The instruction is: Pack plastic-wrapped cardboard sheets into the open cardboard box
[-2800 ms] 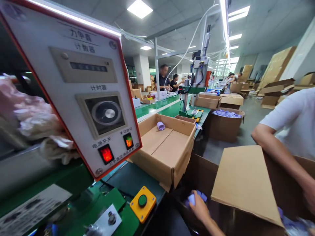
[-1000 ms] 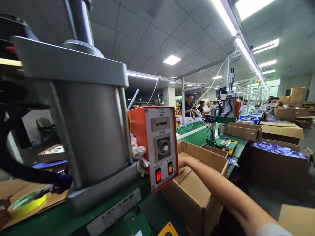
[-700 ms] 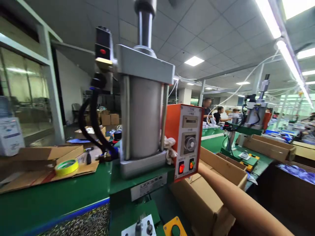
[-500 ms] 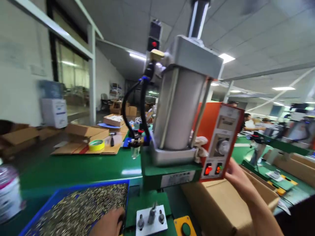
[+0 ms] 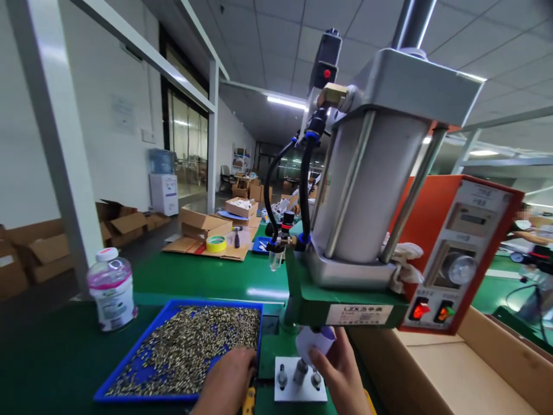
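So the right hand (image 5: 341, 374) has a small white part (image 5: 314, 341) with a purple edge pinched in its fingers (image 5: 322, 360), thumb and forefinger closed around it, holding it right over the middle pin of the white fixture plate (image 5: 300, 387), just under the press (image 5: 367, 190) head. The part looks like a little rounded plastic cap, pale with a lilac rim, partly hidden by the fingers. The left hand (image 5: 227, 377) sits just left of that, curled loosely with knuckles up at the near corner of the blue tray (image 5: 129, 377), touching the heap of tiny brass bits (image 5: 190, 346); can't tell if it's actually got any pinched. Further left of it there's a bottle (image 5: 111, 288) with a pink label on the green worktop (image 5: 207, 276), and off to the right of the right hand an open cardboard box (image 5: 466, 369) below the orange control panel (image 5: 466, 253). Compared to half a second ago, the right hand was up by the panel's lower corner and has dropped down to the fixture with the part, and the left hand has shifted a bit right along the tray edge.
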A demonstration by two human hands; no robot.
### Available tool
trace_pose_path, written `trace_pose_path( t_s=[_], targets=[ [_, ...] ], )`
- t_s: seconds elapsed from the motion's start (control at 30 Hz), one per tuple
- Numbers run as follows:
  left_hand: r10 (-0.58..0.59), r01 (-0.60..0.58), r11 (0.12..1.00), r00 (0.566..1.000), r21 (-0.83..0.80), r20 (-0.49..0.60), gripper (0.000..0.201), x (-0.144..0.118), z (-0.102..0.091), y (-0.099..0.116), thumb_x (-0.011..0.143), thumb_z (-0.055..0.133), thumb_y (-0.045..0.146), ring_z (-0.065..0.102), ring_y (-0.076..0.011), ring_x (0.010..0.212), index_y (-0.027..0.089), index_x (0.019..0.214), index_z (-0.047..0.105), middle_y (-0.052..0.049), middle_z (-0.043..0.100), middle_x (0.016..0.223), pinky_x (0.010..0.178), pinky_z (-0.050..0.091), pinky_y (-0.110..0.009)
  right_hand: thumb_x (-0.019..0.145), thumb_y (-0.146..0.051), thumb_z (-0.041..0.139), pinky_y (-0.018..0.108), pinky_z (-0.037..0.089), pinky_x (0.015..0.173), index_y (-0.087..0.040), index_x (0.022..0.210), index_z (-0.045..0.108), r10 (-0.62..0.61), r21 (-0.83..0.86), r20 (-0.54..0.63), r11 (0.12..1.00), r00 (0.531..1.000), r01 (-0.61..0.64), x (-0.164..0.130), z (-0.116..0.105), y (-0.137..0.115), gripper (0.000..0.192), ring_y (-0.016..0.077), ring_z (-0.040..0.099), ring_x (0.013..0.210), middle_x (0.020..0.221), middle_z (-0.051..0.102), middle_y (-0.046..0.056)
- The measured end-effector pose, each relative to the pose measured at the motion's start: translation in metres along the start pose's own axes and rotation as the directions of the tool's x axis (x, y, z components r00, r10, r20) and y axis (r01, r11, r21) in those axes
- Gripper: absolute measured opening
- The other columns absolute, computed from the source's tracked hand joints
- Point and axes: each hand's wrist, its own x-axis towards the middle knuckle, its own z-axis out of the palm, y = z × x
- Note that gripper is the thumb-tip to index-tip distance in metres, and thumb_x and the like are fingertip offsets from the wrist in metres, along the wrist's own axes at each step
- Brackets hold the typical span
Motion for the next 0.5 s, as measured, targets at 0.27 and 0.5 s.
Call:
trace_pose_path(
  t_s=[0.27, 0.5],
  targets=[
    [0.027, -0.030, 0.998, 0.999, -0.058, -0.047, 0.024, -0.009, 0.001, 0.003, 0.085, 0.042, 0.017, 0.063, -0.0193, 0.091, 0.022, 0.084, 0.065, -0.005, 0.071, 0.095, 0.078, 0.042, -0.030, 0.068, -0.034, 0.071, 0.035, 0.055, 0.077, -0.022, 0.107, 0.061, -0.156, -0.456, -0.081, 0.884, 0.984, 0.103, -0.010, -0.006, 0.016, 0.043, 0.0252, 0.068, 0.082, 0.096, 0.073, 0.007],
    [0.015, -0.023, 0.997, 0.996, -0.079, -0.093, 0.029, -0.011, 0.011, -0.001, 0.086, 0.036, 0.016, 0.062, -0.0186, 0.090, 0.021, 0.083, 0.064, -0.005, 0.069, 0.093, 0.079, 0.041, -0.030, 0.066, -0.042, 0.074, 0.034, 0.056, 0.071, -0.022, 0.118, 0.057, -0.081, -0.358, -0.103, 0.933, 0.991, 0.039, -0.013, -0.009, 0.033, 0.058, 0.0264, 0.070, 0.077, 0.093, 0.075, 0.008]
  ],
)
